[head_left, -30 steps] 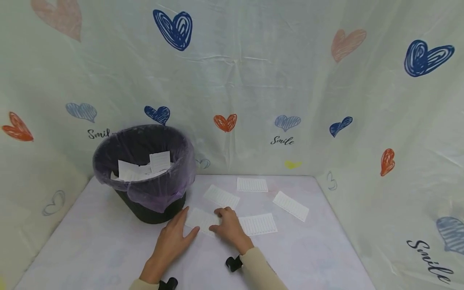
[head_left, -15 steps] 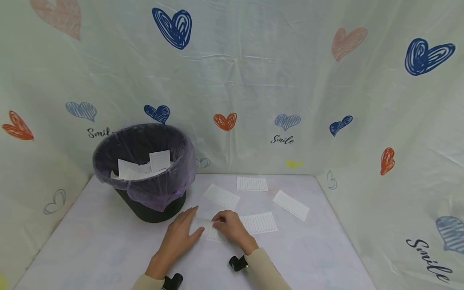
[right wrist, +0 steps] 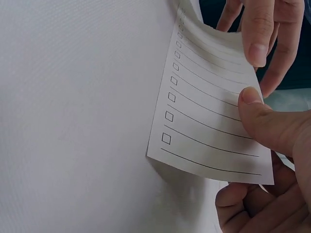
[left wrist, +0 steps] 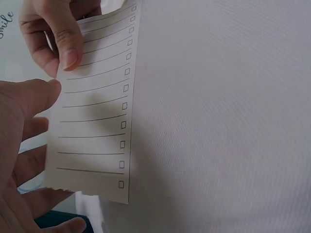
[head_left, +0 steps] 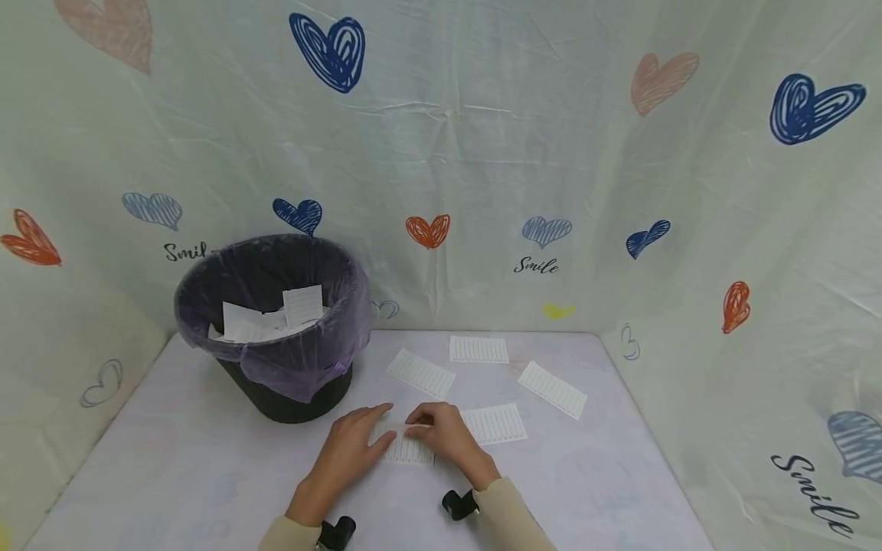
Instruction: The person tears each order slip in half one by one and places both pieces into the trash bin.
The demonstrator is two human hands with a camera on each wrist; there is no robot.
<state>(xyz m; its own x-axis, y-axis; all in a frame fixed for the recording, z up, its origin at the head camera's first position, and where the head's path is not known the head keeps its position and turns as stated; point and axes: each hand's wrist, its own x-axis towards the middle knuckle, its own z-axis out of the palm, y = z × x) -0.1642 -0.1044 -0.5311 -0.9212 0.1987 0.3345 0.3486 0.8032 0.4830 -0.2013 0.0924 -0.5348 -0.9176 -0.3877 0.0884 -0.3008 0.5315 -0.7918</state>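
Shifted rightward with lined slip (head_left: 409, 453) drawn nearer.
Pinching far edge in right hand (head_left: 446, 435), extending left hand (head_left: 348, 444) loosely along it, apart from bin (head_left: 285, 406).

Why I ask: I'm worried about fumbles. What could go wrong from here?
The checklist sheet bows and has a ragged end, so it might crease or tear. If the right hand loses its pinch, the sheet may drop; the left hand seems barely to touch it. The right hand could also nudge the neighbouring lined sheet.
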